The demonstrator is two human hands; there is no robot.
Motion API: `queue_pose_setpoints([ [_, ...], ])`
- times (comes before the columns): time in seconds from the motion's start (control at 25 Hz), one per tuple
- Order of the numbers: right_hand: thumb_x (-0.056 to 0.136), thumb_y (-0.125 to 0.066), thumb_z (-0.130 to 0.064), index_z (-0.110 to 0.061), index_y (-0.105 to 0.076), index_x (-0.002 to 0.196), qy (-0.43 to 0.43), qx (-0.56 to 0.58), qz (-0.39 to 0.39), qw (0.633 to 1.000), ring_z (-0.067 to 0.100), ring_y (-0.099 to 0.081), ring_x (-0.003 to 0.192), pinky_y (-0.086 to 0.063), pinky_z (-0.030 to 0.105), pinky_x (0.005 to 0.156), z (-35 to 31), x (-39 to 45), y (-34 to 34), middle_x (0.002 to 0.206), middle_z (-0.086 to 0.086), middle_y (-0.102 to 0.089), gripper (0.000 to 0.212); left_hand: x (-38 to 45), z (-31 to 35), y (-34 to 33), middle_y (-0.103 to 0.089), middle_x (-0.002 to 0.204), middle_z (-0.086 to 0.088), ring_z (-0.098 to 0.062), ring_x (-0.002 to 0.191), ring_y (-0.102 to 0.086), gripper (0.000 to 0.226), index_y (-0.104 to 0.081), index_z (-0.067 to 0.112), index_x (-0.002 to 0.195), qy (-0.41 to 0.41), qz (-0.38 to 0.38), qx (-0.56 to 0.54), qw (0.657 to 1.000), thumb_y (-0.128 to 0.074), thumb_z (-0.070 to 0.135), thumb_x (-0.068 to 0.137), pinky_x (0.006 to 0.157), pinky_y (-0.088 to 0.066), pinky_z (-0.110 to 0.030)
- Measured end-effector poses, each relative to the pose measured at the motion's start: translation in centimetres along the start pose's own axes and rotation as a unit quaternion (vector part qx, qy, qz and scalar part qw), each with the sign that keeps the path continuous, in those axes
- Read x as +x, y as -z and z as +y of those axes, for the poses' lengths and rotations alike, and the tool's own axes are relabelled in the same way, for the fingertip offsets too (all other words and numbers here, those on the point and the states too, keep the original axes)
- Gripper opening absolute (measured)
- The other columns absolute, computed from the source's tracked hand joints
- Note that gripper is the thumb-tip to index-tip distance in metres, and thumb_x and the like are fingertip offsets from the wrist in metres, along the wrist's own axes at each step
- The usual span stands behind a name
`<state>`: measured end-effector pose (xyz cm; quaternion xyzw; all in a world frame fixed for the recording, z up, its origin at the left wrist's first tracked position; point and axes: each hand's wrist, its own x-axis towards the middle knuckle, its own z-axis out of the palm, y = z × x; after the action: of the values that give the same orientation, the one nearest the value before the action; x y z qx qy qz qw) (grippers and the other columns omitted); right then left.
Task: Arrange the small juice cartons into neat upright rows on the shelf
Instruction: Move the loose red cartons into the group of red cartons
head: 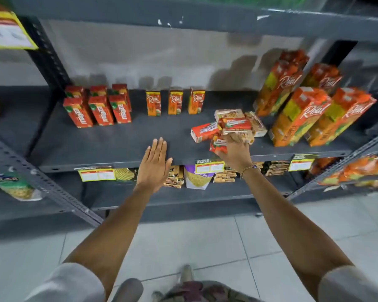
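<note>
**Orange cartons: lift one clear of the heap before standing it up**

Orange and red small cartons lie tumbled in a heap (pixel 229 125) on the grey shelf (pixel 109 144), near its front edge. Everything else is placed from that heap. The right hand (pixel 234 149) rests on the heap's near side, its grip closed around one red carton (pixel 216 146) at the bottom front. Left of the heap, well apart, the left hand (pixel 154 163) hovers flat and open over bare shelf, holding nothing.

Behind and to the left of the heap, three small cartons (pixel 175 102) already stand upright in a spaced row. Further left stands a tidy block of red cartons (pixel 98 107). To the right of the heap stand tall cartons (pixel 301 114), close beside it.

Best practice, as I judge it: draw the held carton straight out toward the shelf edge so its neighbours do not slide off, turn it label forward, then seat it in line with the upright three, with the free hand steadying the row.
</note>
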<state>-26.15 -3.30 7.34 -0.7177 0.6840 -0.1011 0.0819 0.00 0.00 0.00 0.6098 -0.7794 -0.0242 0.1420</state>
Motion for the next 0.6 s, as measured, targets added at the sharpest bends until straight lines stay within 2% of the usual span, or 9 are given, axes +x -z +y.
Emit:
queue_pose_setpoints([
  [0.16, 0.085, -0.062, -0.036, -0.018, -0.045, 0.133, 0.031, -0.012, -0.017, 0.999, 0.028, -0.039, 0.130, -0.026, 0.052, 0.107, 0.1, 1.3, -0.1, 0.139, 0.005, -0.046, 0.053, -0.4, -0.6, -0.6, -0.040, 0.149, -0.017, -0.032, 0.139, -0.034, 0.055, -0.040, -0.002, 0.142, 0.008, 0.006, 0.020, 1.000, -0.024, 0.032, 0.101, 0.113, -0.029, -0.045],
  [0.32, 0.076, -0.073, -0.034, -0.017, -0.055, 0.121, 0.041, 0.023, 0.022, 0.999, 0.025, -0.051, 0.120, -0.037, 0.045, 0.102, 0.2, 2.1, 0.1, 0.127, 0.005, -0.058, 0.051, -0.1, -0.3, -0.6, -0.045, 0.145, -0.017, -0.033, 0.137, -0.037, 0.054, -0.044, -0.001, 0.140, 0.002, 0.017, 0.025, 1.000, -0.024, 0.031, 0.102, 0.113, -0.029, -0.045],
  [0.4, 0.074, -0.076, -0.033, -0.014, -0.056, 0.121, 0.040, 0.074, 0.059, 0.995, 0.025, -0.056, 0.113, -0.047, 0.038, 0.094, -0.8, 2.1, 0.0, 0.125, 0.008, -0.057, 0.054, -0.2, -0.4, -0.8, -0.045, 0.145, -0.016, -0.033, 0.138, -0.037, 0.055, -0.044, 0.000, 0.140, 0.000, 0.019, 0.049, 0.999, -0.022, 0.032, 0.102, 0.114, -0.027, -0.044],
  [0.48, 0.072, -0.077, -0.035, -0.014, -0.055, 0.122, 0.035, 0.125, 0.105, 0.986, 0.021, -0.058, 0.107, -0.049, 0.026, 0.083, -2.9, 1.8, 0.1, 0.123, 0.008, -0.055, 0.058, -0.7, -0.9, -0.4, -0.044, 0.146, -0.015, -0.032, 0.138, -0.037, 0.055, -0.043, 0.002, 0.141, 0.000, 0.013, 0.071, 0.997, -0.021, 0.034, 0.101, 0.113, -0.027, -0.045],
  [0.56, 0.068, -0.080, -0.038, -0.015, -0.058, 0.117, 0.030, 0.192, 0.145, 0.970, 0.012, -0.058, 0.093, -0.040, 0.007, 0.071, -5.8, 1.4, 0.0, 0.115, 0.005, -0.056, 0.058, -1.5, -2.4, 0.1, -0.044, 0.147, -0.014, -0.032, 0.138, -0.037, 0.057, -0.043, 0.003, 0.141, 0.002, 0.013, 0.091, 0.996, -0.019, 0.035, 0.101, 0.113, -0.028, -0.046],
  [0.6, 0.066, -0.081, -0.039, -0.016, -0.058, 0.114, 0.029, 0.228, 0.160, 0.960, 0.009, -0.056, 0.089, -0.035, 0.003, 0.067, -7.3, 1.2, -0.1, 0.111, 0.003, -0.057, 0.058, -2.0, -3.4, 0.3, -0.044, 0.147, -0.013, -0.032, 0.137, -0.038, 0.058, -0.043, 0.003, 0.142, 0.004, 0.013, 0.095, 0.995, -0.018, 0.036, 0.101, 0.113, -0.028, -0.046],
])
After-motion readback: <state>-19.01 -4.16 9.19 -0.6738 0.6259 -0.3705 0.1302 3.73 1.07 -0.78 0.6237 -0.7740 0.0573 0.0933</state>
